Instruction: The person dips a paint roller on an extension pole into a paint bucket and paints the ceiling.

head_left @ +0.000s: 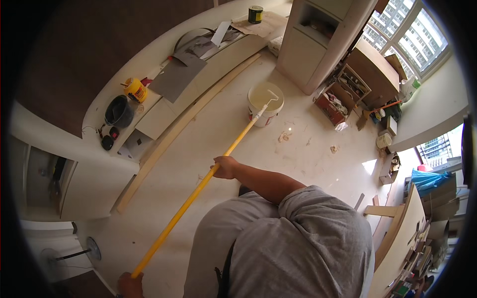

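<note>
Both left hand (130, 285) and right hand (226, 168) wrap fingers (219, 160) around the slanting yellow pole (183, 208).

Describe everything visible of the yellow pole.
The yellow pole is long, straight and slim, with a smooth-looking surface; its material can't be told. It slants from lower left toward upper middle, its far end whitish and fitted with a bent white frame over the white bucket. The right hand grips it partway along; the left hand holds it near the lower end.
</note>
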Available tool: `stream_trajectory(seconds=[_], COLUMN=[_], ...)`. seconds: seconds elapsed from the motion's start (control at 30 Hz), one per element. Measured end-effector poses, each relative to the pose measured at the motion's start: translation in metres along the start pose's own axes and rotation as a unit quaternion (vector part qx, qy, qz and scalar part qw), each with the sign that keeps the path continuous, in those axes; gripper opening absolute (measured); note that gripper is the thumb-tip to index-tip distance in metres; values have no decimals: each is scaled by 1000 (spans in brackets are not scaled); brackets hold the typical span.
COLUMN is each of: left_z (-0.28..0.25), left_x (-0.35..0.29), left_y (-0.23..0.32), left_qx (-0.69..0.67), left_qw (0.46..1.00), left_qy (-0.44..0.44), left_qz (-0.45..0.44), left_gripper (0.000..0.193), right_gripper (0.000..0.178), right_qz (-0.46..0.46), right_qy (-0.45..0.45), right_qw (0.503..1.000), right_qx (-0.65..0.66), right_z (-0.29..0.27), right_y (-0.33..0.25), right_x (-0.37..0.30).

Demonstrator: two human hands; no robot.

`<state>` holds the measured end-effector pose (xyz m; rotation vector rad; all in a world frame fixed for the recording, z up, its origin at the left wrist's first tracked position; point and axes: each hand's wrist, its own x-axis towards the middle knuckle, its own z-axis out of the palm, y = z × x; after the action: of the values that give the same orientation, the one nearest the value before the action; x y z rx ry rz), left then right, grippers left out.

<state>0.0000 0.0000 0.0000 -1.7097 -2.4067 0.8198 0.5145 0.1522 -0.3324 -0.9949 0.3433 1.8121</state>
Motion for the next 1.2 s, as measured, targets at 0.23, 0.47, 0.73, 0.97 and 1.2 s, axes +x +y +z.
stream_trajectory(seconds=[0.23,0.47,0.73,0.97,1.2], left_z=[-137,-212,-274,-282,-276], left_x=[-11,-16,1,15,23], left_y=[162,289,302,309,277], left_qx=[-20,-24,-12,-33,-63], left_qw=[993,947,932,933,947], left_qy=[99,222,268,246,222], left_qz=[59,232,243,259,225], left_gripper=[32,31,35,34,32], right_gripper=[31,24,22,23,23], right_qz=[-7,-81,-112,-61,-48], right_qy=[84,187,154,175,105], right_qw=[994,973,978,970,984], right_qx=[-76,-112,-82,-156,-138], right_z=[-6,-22,-6,-2,-2], right_y=[-137,-204,-229,-241,-223], right_x=[40,59,50,50,50])
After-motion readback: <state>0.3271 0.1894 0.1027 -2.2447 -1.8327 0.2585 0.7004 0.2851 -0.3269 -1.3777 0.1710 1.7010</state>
